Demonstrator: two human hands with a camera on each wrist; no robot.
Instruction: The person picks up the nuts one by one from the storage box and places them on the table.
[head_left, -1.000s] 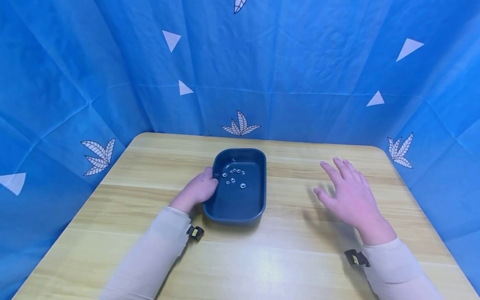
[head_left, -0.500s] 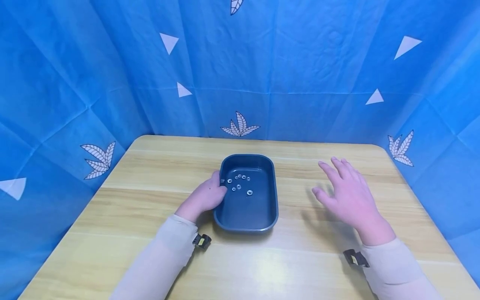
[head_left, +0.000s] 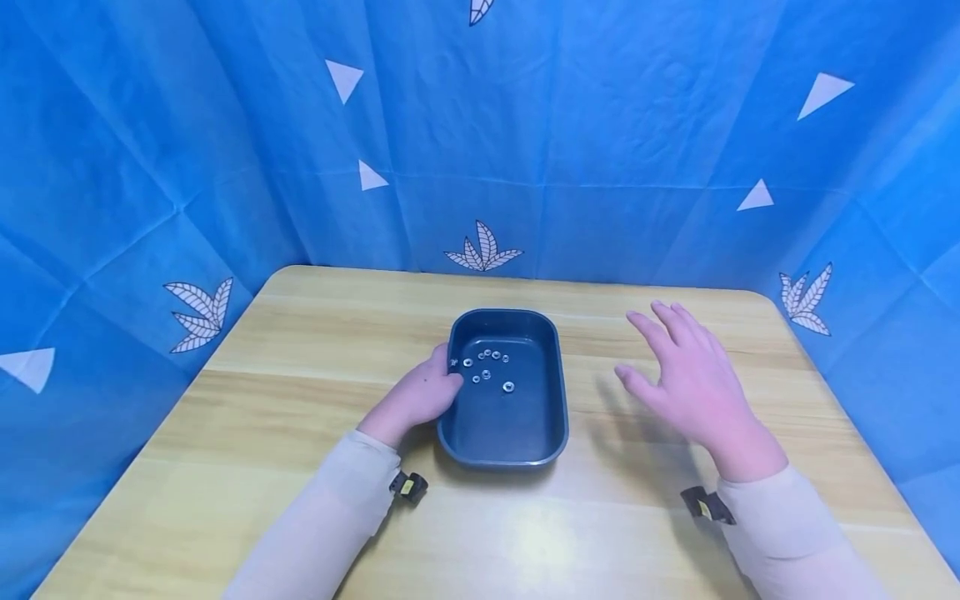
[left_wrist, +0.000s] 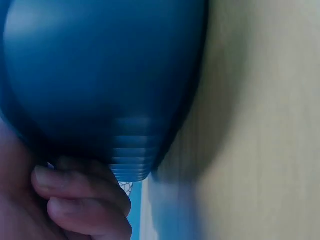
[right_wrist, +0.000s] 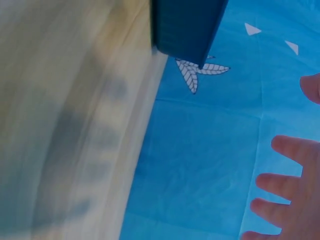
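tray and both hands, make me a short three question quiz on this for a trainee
1. True or false: the person's right grip is touching the tray.
2. Where do the small shiny pieces lie? a) on the table b) in the tray c) in the right grip
3. Fill in the blank: the side of the tray is held by the person's ____ grip.

Key: 1. False, it is apart from the tray, fingers spread. 2. b. 3. Left: the left grip holds it.
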